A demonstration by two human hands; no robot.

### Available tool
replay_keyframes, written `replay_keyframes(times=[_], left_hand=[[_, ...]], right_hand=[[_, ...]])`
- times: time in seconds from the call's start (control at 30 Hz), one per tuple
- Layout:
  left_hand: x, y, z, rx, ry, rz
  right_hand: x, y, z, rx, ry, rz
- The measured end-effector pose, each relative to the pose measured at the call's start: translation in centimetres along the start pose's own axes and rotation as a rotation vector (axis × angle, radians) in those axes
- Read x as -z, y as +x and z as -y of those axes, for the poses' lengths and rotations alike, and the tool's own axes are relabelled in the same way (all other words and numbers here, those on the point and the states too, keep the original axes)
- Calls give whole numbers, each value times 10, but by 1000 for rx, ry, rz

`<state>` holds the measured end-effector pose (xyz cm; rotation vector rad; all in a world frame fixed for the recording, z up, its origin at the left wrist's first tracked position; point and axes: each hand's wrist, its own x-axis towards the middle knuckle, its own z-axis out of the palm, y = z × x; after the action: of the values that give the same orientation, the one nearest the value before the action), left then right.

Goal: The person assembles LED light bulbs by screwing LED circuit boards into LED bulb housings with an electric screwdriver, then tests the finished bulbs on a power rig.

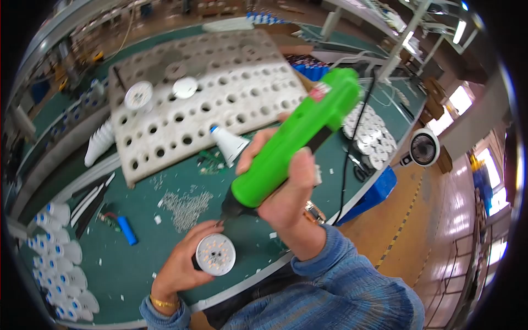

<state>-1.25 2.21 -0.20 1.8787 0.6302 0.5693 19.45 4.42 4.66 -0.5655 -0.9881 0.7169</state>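
Observation:
My left hand (184, 261) is closed around an LED bulb body (215, 254), whose round white board with small yellowish LEDs faces up. My right hand (286, 203) grips a green electric screwdriver (297, 132), slanted with its black nose toward the bulb. The driver's tip is close to my left thumb and fingertips, just above the bulb's rim; whether a screw sits on it is too small to tell. A heap of small screws (187, 210) lies on the green table beyond my left hand.
A pale board with rows of holes (209, 132) carries another LED bulb body (139, 96) and a white disc (185, 87). Bulb housings (60, 264) stand at left, near a blue cylinder with wires (127, 230). At right are LED discs (369, 135), scissors (360, 171), a blue bin (374, 195) and a fan (424, 147).

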Motion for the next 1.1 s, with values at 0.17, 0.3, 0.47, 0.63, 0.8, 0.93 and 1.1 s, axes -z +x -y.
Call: replay_keyframes(times=[0.17,0.3,0.47,0.63,0.8,0.93,1.1], left_hand=[[-3,0,-1,34,-2,-10],[-5,0,-2,46,4,-15],[-4,0,-2,44,-6,-16],[-3,0,1,7,17,0],[-3,1,5,-9,3,-2],[-6,0,7,55,-39,-14],[-5,0,7,41,-24,-47]], right_hand=[[-1,-1,4,-41,26,-30],[0,-2,2,-60,43,-44],[1,-4,0,-58,42,-58],[1,-5,-2,-22,42,-74],[4,-4,-2,-81,78,-85],[8,-1,-3,-25,61,-12],[13,2,-1,7,75,-18]])
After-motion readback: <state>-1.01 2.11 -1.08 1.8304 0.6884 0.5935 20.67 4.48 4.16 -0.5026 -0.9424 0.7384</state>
